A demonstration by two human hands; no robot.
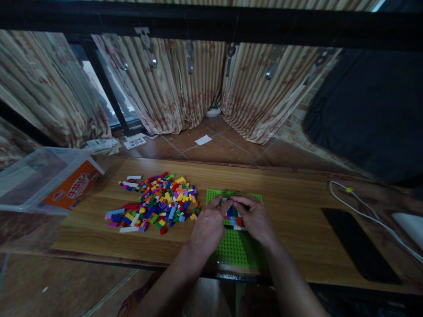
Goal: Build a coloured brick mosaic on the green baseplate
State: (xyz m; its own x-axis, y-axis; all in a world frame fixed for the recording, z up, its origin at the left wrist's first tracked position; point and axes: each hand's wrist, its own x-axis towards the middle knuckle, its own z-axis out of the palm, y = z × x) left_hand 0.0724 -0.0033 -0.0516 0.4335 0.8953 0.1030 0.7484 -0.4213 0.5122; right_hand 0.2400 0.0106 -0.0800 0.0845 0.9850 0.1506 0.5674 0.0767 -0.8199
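A bright green studded baseplate (236,251) lies on the wooden table in front of me. On its upper half stands a small build of toy building bricks (233,220), with blue, orange, red and white pieces showing. My left hand (209,224) reaches in from the left, its fingers bent and closed at the build's far edge. From the other side my right hand (253,215) meets it, thumb and fingers pinching at a dark blue brick on top. The fingertips nearly touch and partly hide the bricks between them.
Many loose coloured bricks (161,200) are heaped left of the baseplate on the wooden table (291,211). At the table's left end sits a clear plastic box (29,163) with an orange label. A black slab-like object (360,246) and a white cable (373,215) lie on the right.
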